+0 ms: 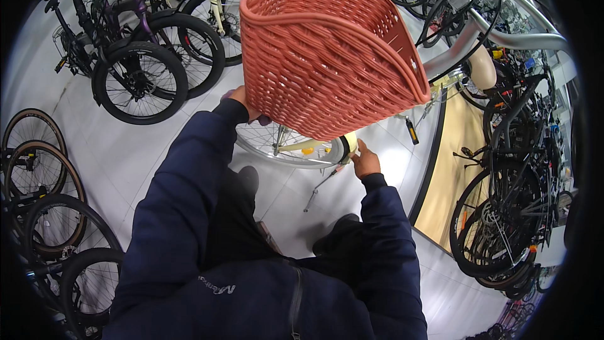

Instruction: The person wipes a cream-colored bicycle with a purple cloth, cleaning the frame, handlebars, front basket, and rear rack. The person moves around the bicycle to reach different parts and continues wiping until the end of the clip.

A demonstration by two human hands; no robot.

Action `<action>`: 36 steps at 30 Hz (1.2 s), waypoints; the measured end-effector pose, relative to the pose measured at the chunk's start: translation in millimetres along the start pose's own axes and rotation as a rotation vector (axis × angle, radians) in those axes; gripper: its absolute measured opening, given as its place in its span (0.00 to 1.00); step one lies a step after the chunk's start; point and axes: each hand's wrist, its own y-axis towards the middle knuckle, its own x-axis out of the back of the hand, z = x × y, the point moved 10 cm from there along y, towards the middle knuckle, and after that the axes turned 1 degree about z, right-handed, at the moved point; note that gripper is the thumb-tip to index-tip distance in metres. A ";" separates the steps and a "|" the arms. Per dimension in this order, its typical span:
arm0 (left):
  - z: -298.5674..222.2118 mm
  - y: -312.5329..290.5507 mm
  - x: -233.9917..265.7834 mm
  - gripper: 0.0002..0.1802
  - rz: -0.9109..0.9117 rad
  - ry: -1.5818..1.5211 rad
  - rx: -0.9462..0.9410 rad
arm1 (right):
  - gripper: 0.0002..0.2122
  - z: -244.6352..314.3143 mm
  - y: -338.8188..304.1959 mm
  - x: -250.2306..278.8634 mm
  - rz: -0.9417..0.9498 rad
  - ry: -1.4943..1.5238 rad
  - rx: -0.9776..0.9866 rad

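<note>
A coral-red woven basket (314,63) fills the upper middle, mounted at the front of a bicycle with silver handlebars (528,39). Under it is the bicycle's front wheel (296,162), with a cream mudguard (348,143). My left hand (250,104) is at the basket's lower left side, near the wheel; its fingers are mostly hidden, and a bit of something purple shows beside it. To the right of the wheel, my right hand (366,162) has its fingers closed at the edge of the cream mudguard. Part of that grip is out of sight.
Bicycles with black tyres (139,82) stand at the upper left, and several wheels (47,195) at the lower left. On the right, black bicycles (503,214) line a wood-coloured platform (434,195) with a dark edge. A kickstand (321,189) reaches toward the tiled floor.
</note>
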 end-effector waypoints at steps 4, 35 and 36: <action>-39.2 -22.7 -16.1 0.15 -0.115 0.082 -0.188 | 0.31 -10.7 -26.8 -25.0 0.203 -0.140 -0.114; 42.5 -2.8 -163.1 0.24 -0.286 -0.264 0.059 | 0.29 73.8 -114.8 -96.3 0.609 -0.032 0.207; 44.8 0.7 -171.2 0.23 -0.234 -0.259 0.100 | 0.29 73.9 -115.2 -97.0 0.617 -0.028 0.198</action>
